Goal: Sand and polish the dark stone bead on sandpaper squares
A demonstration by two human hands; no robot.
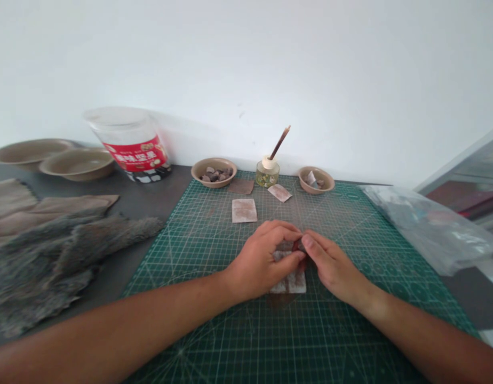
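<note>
My left hand [262,261] and right hand [333,264] met over a pale, mottled square of sheet material [289,281], lying on the green cutting mat [342,330] low and near the middle of my view. I could not tell whether it was paper or thin hide. It was blotched with brown and looked bunched toward its top edge, where a dark reddish patch [299,246] showed between my hands. My left fingers [286,257] were closed down on the square and my right fingertips [308,241] pressed in against them, both sets together and clamped on it, hiding much of its upper part.

Farther up the mat lay two similar pale pieces [244,210] and a darker brown square [241,186]. Beyond them, on the tabletop [162,186], stood a pulp bowl of dark stones [213,172], a small glass jar [267,176] holding a thin stick, and a bowl of scraps [316,180]. To my left lay a grey fur pelt [58,261] — to my right, a crumpled plastic bag [430,229].
</note>
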